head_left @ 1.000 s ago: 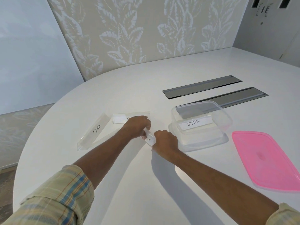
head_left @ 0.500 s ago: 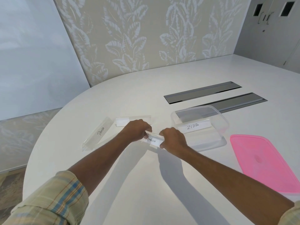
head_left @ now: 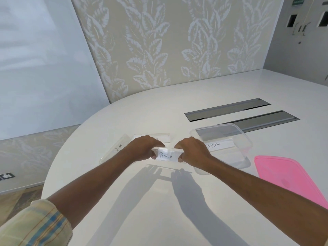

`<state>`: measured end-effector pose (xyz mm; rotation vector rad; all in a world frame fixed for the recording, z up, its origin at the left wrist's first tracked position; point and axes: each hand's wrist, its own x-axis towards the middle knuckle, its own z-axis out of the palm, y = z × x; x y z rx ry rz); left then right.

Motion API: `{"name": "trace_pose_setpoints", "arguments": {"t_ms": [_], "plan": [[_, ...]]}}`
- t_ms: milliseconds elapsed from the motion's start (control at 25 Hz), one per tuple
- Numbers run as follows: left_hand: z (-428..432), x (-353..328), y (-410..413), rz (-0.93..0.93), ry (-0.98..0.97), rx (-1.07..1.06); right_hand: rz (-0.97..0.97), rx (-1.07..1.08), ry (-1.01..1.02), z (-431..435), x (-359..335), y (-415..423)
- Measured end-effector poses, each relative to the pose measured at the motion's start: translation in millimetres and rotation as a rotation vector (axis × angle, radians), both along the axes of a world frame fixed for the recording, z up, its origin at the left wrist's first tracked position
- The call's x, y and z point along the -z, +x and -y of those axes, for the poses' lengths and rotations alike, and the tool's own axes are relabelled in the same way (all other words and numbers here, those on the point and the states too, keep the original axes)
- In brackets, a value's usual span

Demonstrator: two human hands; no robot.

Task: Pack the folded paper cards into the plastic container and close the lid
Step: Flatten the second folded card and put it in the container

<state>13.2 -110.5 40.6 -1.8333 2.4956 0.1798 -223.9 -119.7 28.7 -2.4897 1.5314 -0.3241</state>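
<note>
PENGUIN card (head_left: 166,155) is held clear of the table (head_left: 88,174), its shadow falling on the surface below. Left hand (head_left: 143,150) pinches its left end and right hand (head_left: 193,151) its right end, each with fingers over the top edge and thumb underneath, lettering facing the wearer. The clear container (head_left: 243,151) stands open just right of the right hand, with the ZEBRA card (head_left: 213,145) already inside. The pink lid (head_left: 287,180) lies flat on the table to its right, apart from it. PANDA card (head_left: 115,150) rests on the table to the left. Another card (head_left: 152,137) lies behind the left hand, its wording mostly hidden. The card is judged very light, thin and easily creased. It shows a glossy, clear-looking edge, so it may be slippery, though whether that is a sleeve cannot be told. An end-to-end pinch suits it, because it keeps the fold from springing open and the strip from bowing. Squeezing the ends inward would likely buckle it. It looks about as long as the ZEBRA card, so it should go in lengthwise, parallel to that card. The container looks light enough to skid if bumped. The lid is probably flexible and best seated corner by corner.
</note>
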Motion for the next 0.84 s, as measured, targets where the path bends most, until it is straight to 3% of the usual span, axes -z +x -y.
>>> {"name": "trace_pose_setpoints", "arguments": {"t_ms": [400, 840], "plan": [[2.9, -28.8, -38.3, -0.064, -0.096, -0.008, 0.072, 0.016, -0.011, 19.7, -39.6, -46.5], [35.2, -48.6, -135.1, -0.068, -0.194, -0.005, 0.096, 0.073, 0.018, 59.2, -65.3, -139.3]]}}
